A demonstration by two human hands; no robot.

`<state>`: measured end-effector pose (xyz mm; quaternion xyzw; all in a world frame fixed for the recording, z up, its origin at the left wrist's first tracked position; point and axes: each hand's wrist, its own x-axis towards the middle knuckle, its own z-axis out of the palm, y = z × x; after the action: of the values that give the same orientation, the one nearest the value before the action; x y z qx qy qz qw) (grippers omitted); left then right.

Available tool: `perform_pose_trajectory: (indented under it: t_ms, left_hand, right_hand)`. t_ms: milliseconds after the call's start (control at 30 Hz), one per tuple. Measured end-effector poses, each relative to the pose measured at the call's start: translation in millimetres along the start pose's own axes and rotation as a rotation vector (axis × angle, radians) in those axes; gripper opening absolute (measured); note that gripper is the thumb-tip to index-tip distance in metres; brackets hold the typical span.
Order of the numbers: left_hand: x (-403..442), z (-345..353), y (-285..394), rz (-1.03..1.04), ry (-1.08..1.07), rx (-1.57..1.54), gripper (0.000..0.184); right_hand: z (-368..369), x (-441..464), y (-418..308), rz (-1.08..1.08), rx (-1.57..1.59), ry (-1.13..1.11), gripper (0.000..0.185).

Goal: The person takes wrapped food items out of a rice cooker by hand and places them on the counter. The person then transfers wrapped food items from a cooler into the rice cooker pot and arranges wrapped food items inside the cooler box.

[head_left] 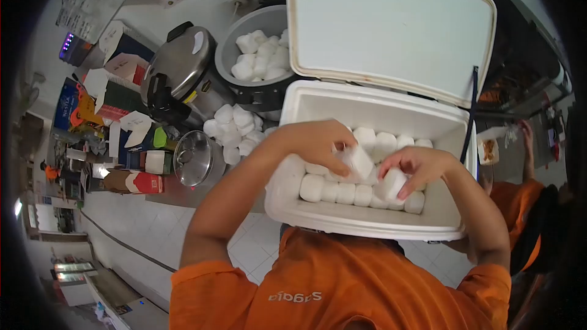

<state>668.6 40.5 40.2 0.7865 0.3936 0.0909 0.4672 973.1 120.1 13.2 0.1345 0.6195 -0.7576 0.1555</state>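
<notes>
In the head view, my left hand (321, 146) is closed on a white wrapped packet (358, 162) above the inside of a white cooler box (367, 227). My right hand (422, 167) grips another rounded white packet (390, 186) between thumb and fingers, just beside the first. Below both hands, several similar white packets (345, 194) stand in rows on the cooler's floor. My hands hide part of the middle rows. What the packets contain cannot be made out.
The cooler's lid (391, 24) stands raised behind it. To the left are a grey pot (223, 55) of white packets, a loose pile (232, 128), a lidded steel cooker (183, 64), a metal pot (194, 159) and cartons (143, 182). Another person in orange (513, 201) works at right.
</notes>
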Motion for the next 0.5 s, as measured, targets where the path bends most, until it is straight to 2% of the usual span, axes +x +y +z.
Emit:
perform_pose_trajectory:
  t_ms: [67,100,167,200,267,333,367,400,467,500]
  left_hand:
    - [-56.3,-16.6,5.6,0.024,0.299,-0.513,0.038]
    - [-72.1,-15.2,1.6,0.071,0.503,-0.647,0.038]
    - [-101.1,-16.1,-10.3,0.177,0.901,-0.910,0.038]
    - [-111.2,-23.6,-19.6,0.113,0.977,-0.920,0.040]
    - [-130.0,-37.1,-41.4,-0.028,1.122,-0.949,0.045]
    - [-145.0,-64.2,-71.4,-0.032,1.217,-0.899,0.045]
    - [-152.6,-80.2,-86.8,-0.037,1.263,-0.875,0.045]
    - [-165.7,-96.1,-102.6,-0.133,1.291,-0.751,0.047]
    - [-188.7,-106.8,-106.2,-0.113,1.508,-0.339,0.048]
    - [-206.9,-124.0,-112.9,-0.074,1.591,-0.124,0.048]
  right_hand:
    - [14.6,23.3,-27.7,-0.297,0.322,0.183,0.052]
    - [22.4,41.1,-43.8,-0.454,0.483,0.279,0.052]
    - [46.8,96.9,-93.3,-0.604,0.536,0.358,0.050]
    - [58.6,128.5,-115.9,-0.678,0.561,0.400,0.049]
    - [58.7,195.0,-150.5,-0.596,0.520,0.464,0.045]
    - [50.9,260.8,-180.4,-0.555,0.614,0.406,0.042]
    - [39.2,296.2,-187.2,-0.556,0.643,0.471,0.039]
    - [22.2,330.0,-193.7,-0.589,0.674,0.501,0.036]
    - [-15.0,391.2,-212.1,-0.553,0.692,0.772,0.042]
    - [-54.5,436.8,-224.2,-0.416,0.688,1.001,0.047]
